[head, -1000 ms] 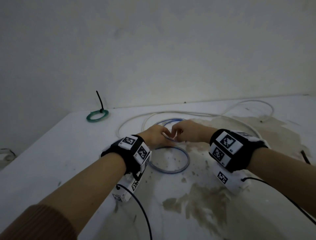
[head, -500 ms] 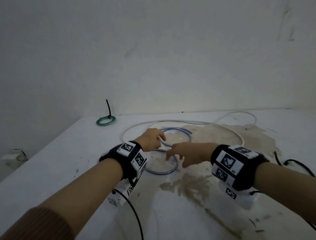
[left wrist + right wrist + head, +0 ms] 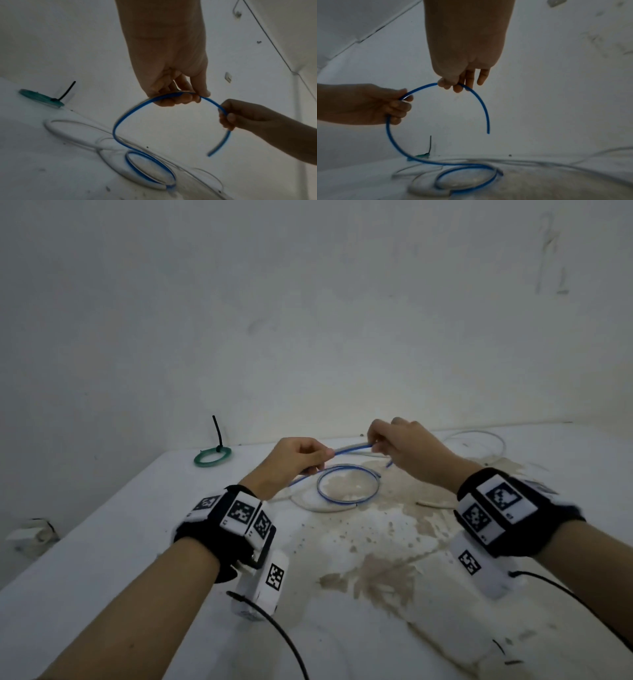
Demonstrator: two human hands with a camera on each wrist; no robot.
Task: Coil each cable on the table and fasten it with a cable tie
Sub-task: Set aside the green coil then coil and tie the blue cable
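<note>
A thin blue cable (image 3: pixel 351 447) arches in the air between both hands, and its lower part lies as a loop (image 3: pixel 347 484) on the white table (image 3: pixel 102 542). My left hand (image 3: pixel 301 457) grips the cable (image 3: pixel 173 95) with curled fingers. My right hand (image 3: pixel 394 445) pinches it (image 3: pixel 426 85) near its free end, which hangs down loose (image 3: pixel 488 128). A long white cable (image 3: pixel 322 506) lies uncoiled on the table under and around the blue loop. A green coil (image 3: pixel 212 457) fastened with a black cable tie (image 3: pixel 218 434) lies at the far left corner.
The white cable (image 3: pixel 493 436) runs in a wide loop toward the far right of the table. Brown stains (image 3: pixel 376 573) cover the table's middle. A wall stands right behind the table. Black leads trail from the wrist cameras at the near edge.
Both hands have risen from the table with the blue cable's end section, which now arches in the air between them. One blue loop stays on the table.
</note>
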